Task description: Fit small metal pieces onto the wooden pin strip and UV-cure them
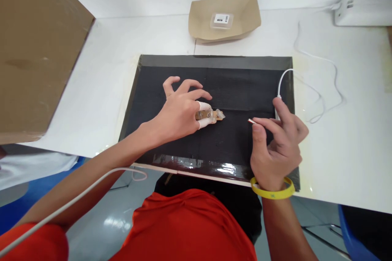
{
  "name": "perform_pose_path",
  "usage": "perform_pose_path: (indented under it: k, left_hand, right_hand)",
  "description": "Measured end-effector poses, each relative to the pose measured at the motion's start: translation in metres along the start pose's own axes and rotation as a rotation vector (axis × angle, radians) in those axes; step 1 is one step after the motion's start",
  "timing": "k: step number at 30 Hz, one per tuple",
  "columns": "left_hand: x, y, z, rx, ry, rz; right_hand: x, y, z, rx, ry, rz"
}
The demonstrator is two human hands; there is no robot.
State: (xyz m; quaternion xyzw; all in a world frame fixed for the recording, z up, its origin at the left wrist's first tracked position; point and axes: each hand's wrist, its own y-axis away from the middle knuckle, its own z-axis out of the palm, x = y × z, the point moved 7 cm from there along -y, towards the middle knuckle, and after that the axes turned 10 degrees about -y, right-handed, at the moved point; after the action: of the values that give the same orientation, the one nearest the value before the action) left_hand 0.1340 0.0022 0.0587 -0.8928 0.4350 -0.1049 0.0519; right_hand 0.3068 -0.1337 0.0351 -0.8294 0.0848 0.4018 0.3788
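My left hand [180, 110] reaches over a black mat [226, 142], with white covers on its thumb and index fingertip. Those two fingers pinch a small tan strip [219, 116] that carries clear, glassy-looking bits; the other fingers are spread and bent. The strip lies at or just above the mat, and its left part is hidden by my hand. Over the mat's right side, my right hand [275, 142] pinches a small silver-tipped piece [251, 121] between thumb and finger. A white cable [279, 83] runs into the same hand; whether it joins that piece is hidden.
Behind the mat stands a cardboard tray [200, 28] with a clear labelled box [221, 20] in it. A white power strip [364, 10] is at the back right. A large cardboard box [39, 49] fills the left side. Another cable [92, 191] crosses my left forearm.
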Motion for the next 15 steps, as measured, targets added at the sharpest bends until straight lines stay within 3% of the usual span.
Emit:
perform_pose_path:
  k: [15]
  left_hand:
    - [-0.0017,0.001,-0.0035,0.02,-0.019,-0.002]
  right_hand:
    - [-0.0004,0.0001,-0.0007,0.004,-0.043,-0.007]
